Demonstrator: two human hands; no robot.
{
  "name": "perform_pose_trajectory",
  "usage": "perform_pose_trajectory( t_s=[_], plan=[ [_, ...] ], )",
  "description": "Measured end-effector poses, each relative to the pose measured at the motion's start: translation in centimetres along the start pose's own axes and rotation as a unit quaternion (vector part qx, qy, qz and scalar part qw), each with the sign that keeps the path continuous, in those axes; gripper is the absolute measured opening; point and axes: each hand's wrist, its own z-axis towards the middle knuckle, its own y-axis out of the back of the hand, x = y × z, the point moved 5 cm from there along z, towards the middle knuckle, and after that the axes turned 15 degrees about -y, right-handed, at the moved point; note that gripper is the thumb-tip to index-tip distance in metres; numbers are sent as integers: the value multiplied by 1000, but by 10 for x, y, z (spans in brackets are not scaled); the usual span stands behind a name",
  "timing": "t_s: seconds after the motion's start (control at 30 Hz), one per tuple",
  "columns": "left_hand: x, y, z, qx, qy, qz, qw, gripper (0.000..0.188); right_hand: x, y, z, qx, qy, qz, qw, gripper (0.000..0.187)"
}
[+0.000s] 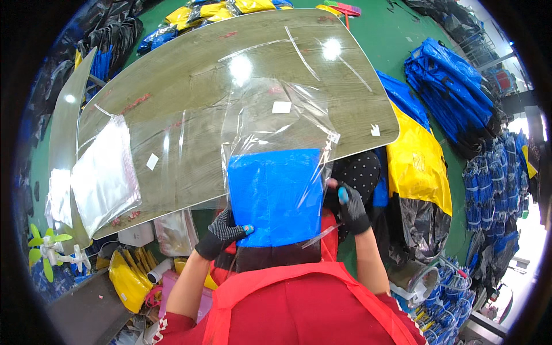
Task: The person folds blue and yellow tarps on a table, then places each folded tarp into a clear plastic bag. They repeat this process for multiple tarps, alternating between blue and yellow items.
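A folded blue woven bag (pixel 275 195) with a black lower end lies in front of me, its upper part inside a clear plastic sleeve (pixel 275 123) that spreads over the wood-patterned table. My left hand (pixel 221 233), in a dark dotted glove with bare fingertips, grips the blue bag at its lower left edge, thumb on top. To the right of the bag, my similarly gloved right hand (pixel 352 208) is raised with finger and thumb apart, close to the sleeve's side; a blue covering shows on one digit. Nothing is visible between its fingers, though part of them is blurred.
On the left of the table (pixel 201 86) lies a stack of clear sleeves (pixel 109 172). Yellow and black bags (pixel 420 167) hang at the right, near blue bag piles (pixel 451 92). A small green fan (pixel 49 253) stands at the lower left, by yellow bags (pixel 127 279).
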Motion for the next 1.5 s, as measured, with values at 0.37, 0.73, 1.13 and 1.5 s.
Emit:
perform_pose_trajectory(
  t_s=[0.37, 0.73, 1.13, 1.5],
  plan=[
    [-5, -26, -36, -48, -5, -25, 999, 107, -39, -50, -36, 152, -76, 87, 982, 89],
    [5, 12, -9, -169, -163, -9, 972, 55, -67, -71, -42, 263, -147, -24, 953, 92],
    [-23, 27, -2, -193, -96, -29, 976, 65, 22, -86, -24, 165, 103, 15, 981, 68],
    [-8, 13, -10, -39, -68, -6, 997, 82, -7, -72, -12, 201, -156, 44, 966, 67]
  ],
)
